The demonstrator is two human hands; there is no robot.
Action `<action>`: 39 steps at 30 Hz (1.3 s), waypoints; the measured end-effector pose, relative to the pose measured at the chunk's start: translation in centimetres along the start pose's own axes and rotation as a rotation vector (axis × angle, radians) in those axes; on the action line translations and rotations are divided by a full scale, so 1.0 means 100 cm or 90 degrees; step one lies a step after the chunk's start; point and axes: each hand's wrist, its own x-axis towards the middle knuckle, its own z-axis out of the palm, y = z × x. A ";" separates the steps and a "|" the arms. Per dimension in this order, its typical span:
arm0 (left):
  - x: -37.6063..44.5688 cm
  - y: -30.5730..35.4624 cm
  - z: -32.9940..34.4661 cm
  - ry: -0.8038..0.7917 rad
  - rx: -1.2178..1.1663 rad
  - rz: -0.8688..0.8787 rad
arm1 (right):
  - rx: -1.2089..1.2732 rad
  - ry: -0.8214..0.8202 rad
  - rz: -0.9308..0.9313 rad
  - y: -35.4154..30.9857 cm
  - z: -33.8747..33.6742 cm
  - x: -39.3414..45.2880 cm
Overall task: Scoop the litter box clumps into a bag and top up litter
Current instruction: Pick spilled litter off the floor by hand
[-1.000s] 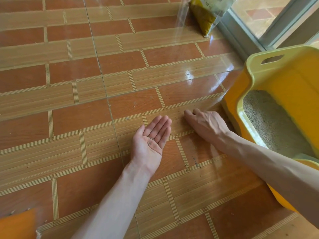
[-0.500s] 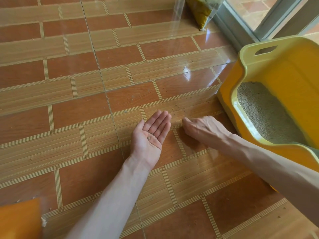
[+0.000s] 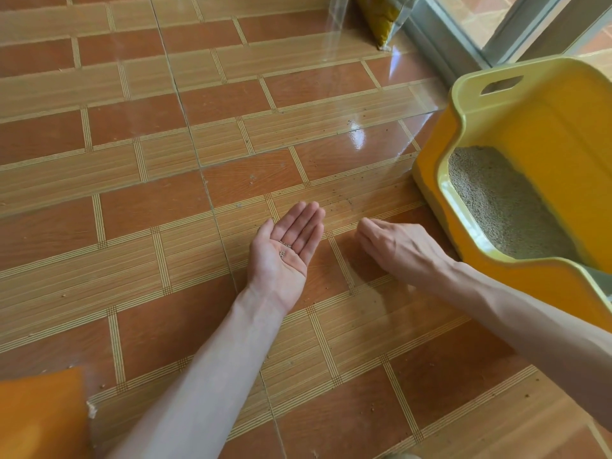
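A yellow litter box [image 3: 463,81] stands on the tiled floor at the right, with grey litter [image 3: 496,200] in its bottom. My left hand [image 3: 284,250] lies palm up on the floor, fingers straight, with a few litter grains [image 3: 284,249] resting in the palm. My right hand [image 3: 394,250] hovers palm down just right of it, close to the box's front corner. Its fingers are bent and their tips meet near the floor; what they hold is hidden. Loose grains [image 3: 347,202] lie scattered on the tiles beyond both hands.
A yellow litter bag [image 3: 384,14] leans by the glass door frame [image 3: 440,38] at the top. An orange flat object [image 3: 39,415] fills the bottom left corner. A pale green edge [image 3: 599,279] shows at the box's near right side.
My right hand has drawn back from the tiles toward me and its fingers have curled from flat to bent. The left hand has stayed palm up with the grains.
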 end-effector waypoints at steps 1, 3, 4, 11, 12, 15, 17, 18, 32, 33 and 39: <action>-0.001 0.000 0.000 0.000 0.000 0.000 | 0.024 0.006 -0.002 0.000 0.001 0.001; -0.001 -0.001 0.001 0.000 0.002 0.000 | 0.042 0.013 0.008 -0.001 0.002 0.006; -0.002 -0.001 0.001 0.001 0.004 0.000 | 0.047 0.025 -0.005 -0.002 0.004 0.008; -0.003 -0.002 -0.001 0.004 0.004 -0.004 | -0.063 -0.037 -0.137 -0.006 0.010 -0.006; -0.003 -0.002 -0.001 0.004 0.005 -0.003 | -0.062 -0.030 -0.142 -0.005 0.010 -0.007; -0.004 -0.002 0.000 0.000 0.007 -0.005 | -0.061 -0.009 -0.130 -0.006 0.009 -0.009; -0.004 -0.003 0.001 -0.002 0.007 -0.007 | -0.091 0.010 -0.149 -0.006 0.012 -0.009; -0.005 -0.004 0.002 -0.003 0.009 -0.008 | -0.109 0.010 -0.168 -0.006 0.014 -0.009; -0.009 -0.007 0.002 -0.011 0.023 -0.009 | -0.128 0.055 -0.280 0.002 0.024 -0.024; -0.010 -0.007 0.002 -0.011 0.024 -0.009 | -0.129 0.059 -0.282 0.002 0.027 -0.026; -0.010 -0.006 0.000 -0.008 0.023 -0.005 | -0.129 0.089 -0.285 -0.001 0.035 -0.028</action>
